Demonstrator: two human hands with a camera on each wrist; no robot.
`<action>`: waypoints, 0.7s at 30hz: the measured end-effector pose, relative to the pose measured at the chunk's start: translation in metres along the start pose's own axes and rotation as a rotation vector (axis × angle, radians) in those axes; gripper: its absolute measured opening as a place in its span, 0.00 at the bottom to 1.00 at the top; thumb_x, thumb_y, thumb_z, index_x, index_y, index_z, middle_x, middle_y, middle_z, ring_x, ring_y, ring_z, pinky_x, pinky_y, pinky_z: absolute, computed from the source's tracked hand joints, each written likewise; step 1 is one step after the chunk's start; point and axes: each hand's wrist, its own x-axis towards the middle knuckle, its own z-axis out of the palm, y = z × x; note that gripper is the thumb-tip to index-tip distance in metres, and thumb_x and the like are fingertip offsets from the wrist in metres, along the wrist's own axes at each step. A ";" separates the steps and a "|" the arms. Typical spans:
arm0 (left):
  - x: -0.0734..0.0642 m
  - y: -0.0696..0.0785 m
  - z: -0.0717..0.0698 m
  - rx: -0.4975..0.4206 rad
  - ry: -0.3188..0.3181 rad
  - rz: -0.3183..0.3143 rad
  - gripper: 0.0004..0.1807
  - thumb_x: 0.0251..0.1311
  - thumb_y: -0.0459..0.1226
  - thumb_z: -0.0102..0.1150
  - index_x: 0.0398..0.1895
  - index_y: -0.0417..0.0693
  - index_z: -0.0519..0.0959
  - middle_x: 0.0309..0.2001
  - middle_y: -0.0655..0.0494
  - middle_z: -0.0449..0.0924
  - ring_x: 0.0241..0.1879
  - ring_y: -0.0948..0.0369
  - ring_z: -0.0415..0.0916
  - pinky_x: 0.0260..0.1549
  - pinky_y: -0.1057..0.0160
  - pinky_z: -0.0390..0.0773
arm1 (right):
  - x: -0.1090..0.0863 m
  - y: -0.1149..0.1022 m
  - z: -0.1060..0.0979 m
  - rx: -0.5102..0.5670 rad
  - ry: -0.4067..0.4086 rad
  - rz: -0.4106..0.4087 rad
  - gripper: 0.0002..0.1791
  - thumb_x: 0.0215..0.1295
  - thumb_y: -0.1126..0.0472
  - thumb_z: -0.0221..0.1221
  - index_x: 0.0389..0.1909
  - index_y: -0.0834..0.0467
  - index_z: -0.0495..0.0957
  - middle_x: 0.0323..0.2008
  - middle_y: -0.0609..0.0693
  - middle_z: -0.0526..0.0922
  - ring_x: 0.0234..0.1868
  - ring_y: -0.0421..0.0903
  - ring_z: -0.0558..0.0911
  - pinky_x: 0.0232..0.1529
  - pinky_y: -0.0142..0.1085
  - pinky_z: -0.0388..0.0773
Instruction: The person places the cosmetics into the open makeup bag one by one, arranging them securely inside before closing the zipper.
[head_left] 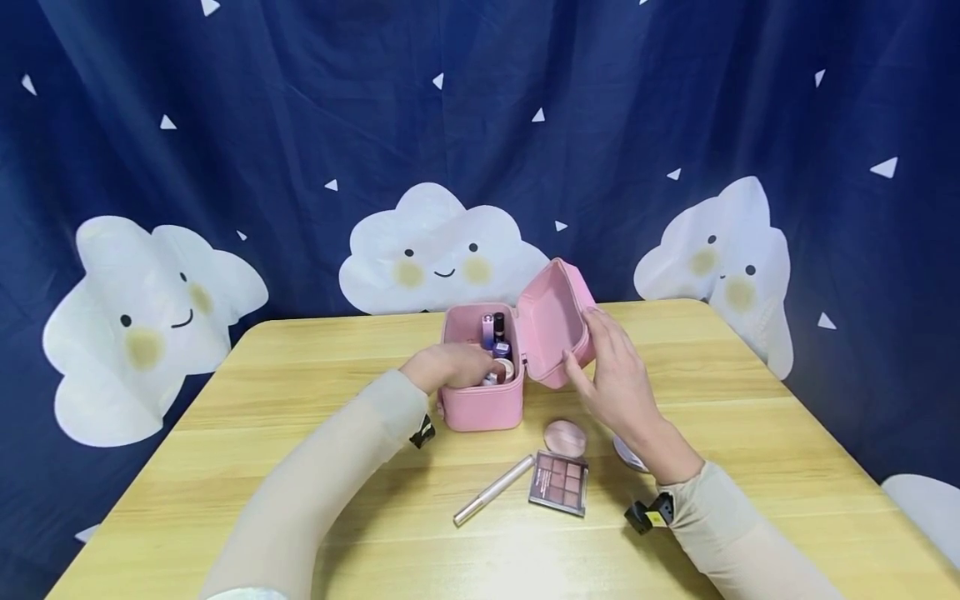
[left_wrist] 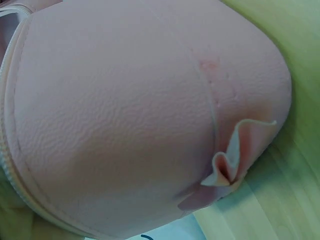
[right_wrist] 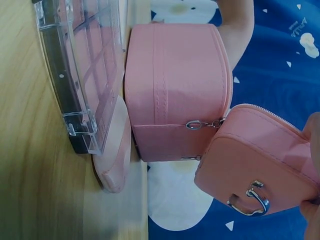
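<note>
A pink cosmetic case (head_left: 482, 410) stands unzipped on the table, its lid (head_left: 551, 321) swung out to the right. My left hand (head_left: 453, 367) reaches over the rim into the case, fingers down among the cosmetics; I cannot tell whether they grip anything. Beside those fingers lie a round pale-lidded item (head_left: 506, 367), a dark blue jar (head_left: 502, 350), a lilac tube (head_left: 487, 332) and a black-capped tube (head_left: 499, 325). With thumb and fingers, my right hand (head_left: 621, 379) holds the lid by its edge. The left wrist view shows only the case's outer wall (left_wrist: 115, 110) and a ruffled tab.
In front of the case lie a round pink compact (head_left: 565, 438), an eyeshadow palette (head_left: 558, 483) and a slim silvery-pink tube (head_left: 492, 492). Another round item (head_left: 628, 454) is partly covered by the right wrist. A blue cloud-patterned curtain (head_left: 300, 100) hangs behind the table (head_left: 247, 417).
</note>
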 end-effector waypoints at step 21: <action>0.000 0.000 -0.001 -0.161 0.017 -0.030 0.09 0.72 0.39 0.46 0.37 0.63 0.76 0.34 0.60 0.77 0.38 0.60 0.73 0.43 0.58 0.75 | 0.002 -0.001 -0.002 -0.007 -0.015 0.006 0.33 0.62 0.56 0.58 0.66 0.67 0.65 0.64 0.64 0.69 0.65 0.60 0.68 0.64 0.54 0.65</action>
